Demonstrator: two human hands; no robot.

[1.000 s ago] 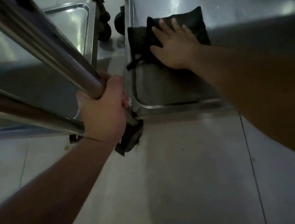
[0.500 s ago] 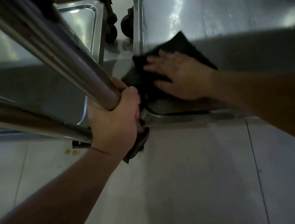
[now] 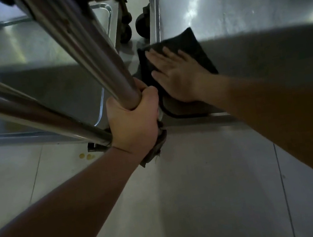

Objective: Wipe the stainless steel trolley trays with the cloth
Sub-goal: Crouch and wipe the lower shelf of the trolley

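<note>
Item: lower trolley tray (image 3: 246, 5), stainless steel, wipe in progress. Your right hand (image 3: 177, 75) lies flat on the dark cloth (image 3: 191, 41), fingers straight and slightly spread, pressing it onto the tray's near-left corner; the cloth sticks out beyond your fingertips and to their right, and its left edge laps over the tray rim. Your left hand (image 3: 133, 119) is curled tight round the trolley's upright post (image 3: 90, 53), just left of your right hand, bracing the frame; a scrap of dark material (image 3: 154, 150) shows beneath that fist, nature unclear. Second trolley tray (image 3: 22, 56), beyond and left of your left hand: untouched by either hand. Progress, as a judgement: only the corner under your right palm is being worked; the wide stretch of tray beyond and right of that hand looks still to do, likewise the neighbouring tray. Whether any surface is already clean cannot be told in this dim light. Tiled floor (image 3: 202, 192) beneath your forearms.
</note>
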